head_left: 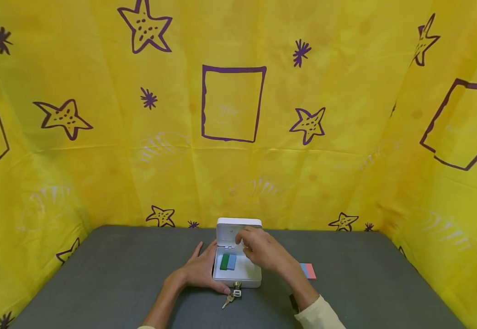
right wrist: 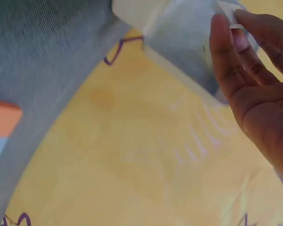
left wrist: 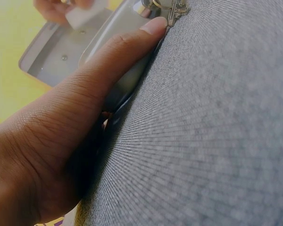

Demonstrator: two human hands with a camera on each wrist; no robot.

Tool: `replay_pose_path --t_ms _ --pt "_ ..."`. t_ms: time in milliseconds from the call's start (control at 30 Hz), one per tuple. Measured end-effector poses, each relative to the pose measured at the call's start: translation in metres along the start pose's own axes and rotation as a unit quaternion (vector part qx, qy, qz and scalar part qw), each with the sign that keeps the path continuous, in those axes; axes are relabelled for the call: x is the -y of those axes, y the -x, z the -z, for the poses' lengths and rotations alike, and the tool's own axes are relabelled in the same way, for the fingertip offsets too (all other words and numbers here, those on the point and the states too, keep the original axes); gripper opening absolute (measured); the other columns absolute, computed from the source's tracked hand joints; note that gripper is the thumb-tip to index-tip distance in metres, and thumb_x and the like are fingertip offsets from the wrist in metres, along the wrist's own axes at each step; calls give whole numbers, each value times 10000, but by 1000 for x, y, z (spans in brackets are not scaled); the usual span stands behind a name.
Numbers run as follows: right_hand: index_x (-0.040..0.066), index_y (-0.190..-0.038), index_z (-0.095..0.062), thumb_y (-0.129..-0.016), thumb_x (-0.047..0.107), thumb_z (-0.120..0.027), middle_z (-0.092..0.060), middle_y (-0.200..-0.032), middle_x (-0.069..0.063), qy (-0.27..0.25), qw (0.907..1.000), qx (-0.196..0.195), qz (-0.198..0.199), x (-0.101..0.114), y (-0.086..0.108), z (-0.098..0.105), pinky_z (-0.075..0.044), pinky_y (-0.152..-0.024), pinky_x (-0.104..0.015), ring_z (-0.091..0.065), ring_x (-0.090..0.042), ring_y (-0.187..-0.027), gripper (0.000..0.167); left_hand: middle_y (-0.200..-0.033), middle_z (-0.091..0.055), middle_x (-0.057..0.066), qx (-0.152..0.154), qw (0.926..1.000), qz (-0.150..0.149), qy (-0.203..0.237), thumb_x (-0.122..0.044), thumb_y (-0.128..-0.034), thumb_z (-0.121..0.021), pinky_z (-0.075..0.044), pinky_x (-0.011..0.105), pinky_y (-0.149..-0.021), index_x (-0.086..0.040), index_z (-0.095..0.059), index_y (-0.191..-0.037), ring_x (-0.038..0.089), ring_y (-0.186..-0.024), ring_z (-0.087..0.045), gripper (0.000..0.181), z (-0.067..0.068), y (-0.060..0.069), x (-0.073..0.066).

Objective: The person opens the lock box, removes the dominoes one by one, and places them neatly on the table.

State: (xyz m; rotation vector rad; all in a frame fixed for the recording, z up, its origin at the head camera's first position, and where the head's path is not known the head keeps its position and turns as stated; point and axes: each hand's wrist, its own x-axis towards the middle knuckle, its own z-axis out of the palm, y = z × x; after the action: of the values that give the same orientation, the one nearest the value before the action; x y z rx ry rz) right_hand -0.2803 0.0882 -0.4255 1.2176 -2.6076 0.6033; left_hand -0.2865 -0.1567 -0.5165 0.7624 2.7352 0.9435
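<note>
A small white metal cash box (head_left: 243,282) stands on the table with its lid (head_left: 227,233) raised. Inside lie a green flat piece (head_left: 224,262) and a light blue flat piece (head_left: 231,262), side by side. My left hand (head_left: 200,269) grips the box at its left side, thumb along the front near the lock; its other fingers are partly hidden. Keys (head_left: 229,299) hang from the front lock. Above the box, before the lid, my right hand (head_left: 263,249) pinches a small white flat piece (right wrist: 228,13) between thumb and fingertips. That piece also appears in the left wrist view.
Right of the box, pink and light blue flat pieces (head_left: 309,271) lie on the grey table (head_left: 366,274); the right wrist view also shows an orange piece (right wrist: 4,117). Something dark (head_left: 294,302) sits by the right forearm. A yellow patterned cloth (head_left: 238,183) hangs behind and at both sides.
</note>
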Motion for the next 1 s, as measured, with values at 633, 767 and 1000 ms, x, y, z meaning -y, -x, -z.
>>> replay_pose_path --t_ms 633,767,1000 --pt "33 -1096 -709 -924 -31 -719 -729 -1013 -110 -538 9864 -408 -1500 -60 53 93 -569 -694 -273 -676 -204 -873 184 -1718 -246 193 105 9999 90 -47 -588 -676 -903 31 728 -1280 -43 -125 -1657 379 -1598 -270 1365 1 0 0" --pt "10 -1094 -703 -923 -12 -727 -711 -984 -122 -616 9828 -292 -1717 -73 71 103 -561 -687 -286 -657 -210 -863 175 -1718 -250 181 115 9998 136 -45 -613 -668 -900 41 721 -1282 -58 -135 -1655 382 -1598 -269 1367 0 0 1" --pt "-35 -1025 -692 -868 -33 -752 -657 -860 -98 -798 9775 238 -1938 -100 95 108 -485 -602 -243 -548 -152 -724 168 -1718 -250 184 124 9998 157 -27 -605 -669 -906 38 716 -1287 -48 -128 -1658 374 -1603 -262 1376 2 0 0"
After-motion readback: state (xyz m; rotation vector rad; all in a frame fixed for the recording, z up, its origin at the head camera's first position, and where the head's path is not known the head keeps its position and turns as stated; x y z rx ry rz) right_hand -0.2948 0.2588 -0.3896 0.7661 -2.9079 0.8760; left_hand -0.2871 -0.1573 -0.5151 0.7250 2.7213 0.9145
